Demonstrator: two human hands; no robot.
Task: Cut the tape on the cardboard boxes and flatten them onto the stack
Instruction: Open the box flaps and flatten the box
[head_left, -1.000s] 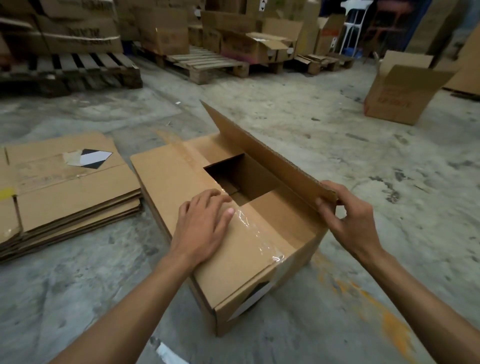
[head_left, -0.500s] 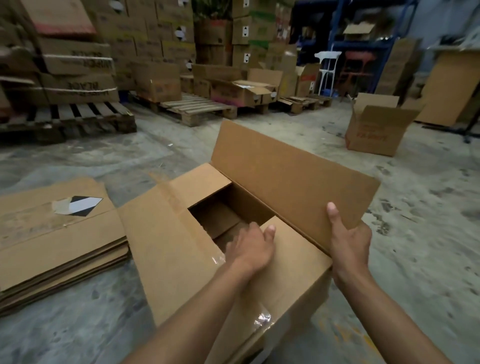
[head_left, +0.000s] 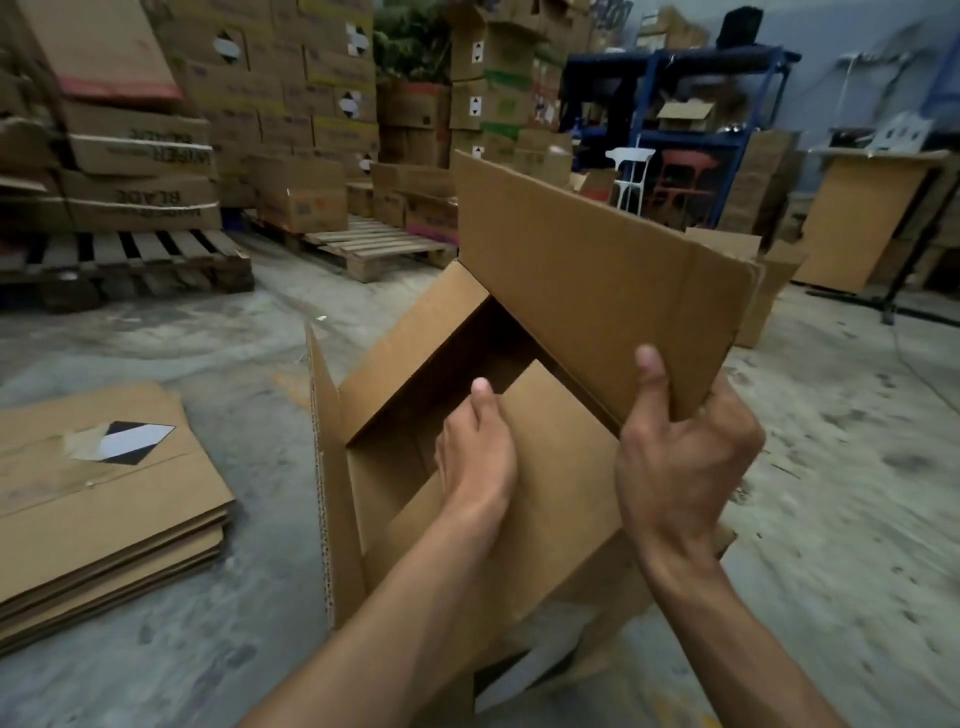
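An opened brown cardboard box (head_left: 415, 364) stands on the concrete floor in front of me, its flaps raised. My right hand (head_left: 680, 462) grips the near corner of the tall right flap (head_left: 597, 270), thumb on its inner face. My left hand (head_left: 478, 457) reaches into the opening and holds the edge of the near inner flap (head_left: 561, 467), thumb up. The left flap (head_left: 324, 467) stands upright, seen edge-on. A stack of flattened boxes (head_left: 104, 499) lies on the floor to the left, with a black-and-white diamond label on top.
Wooden pallets (head_left: 379, 249) loaded with stacked cartons fill the back and left. Another open box (head_left: 763, 291) sits behind the raised flap on the right. A blue rack (head_left: 675, 130), a white chair and a leaning cardboard sheet (head_left: 857, 223) stand at the far right.
The right flap has swung up higher and the left flap has risen upright. My left hand moved from on top of the left flap into the opening, onto the near inner flap.
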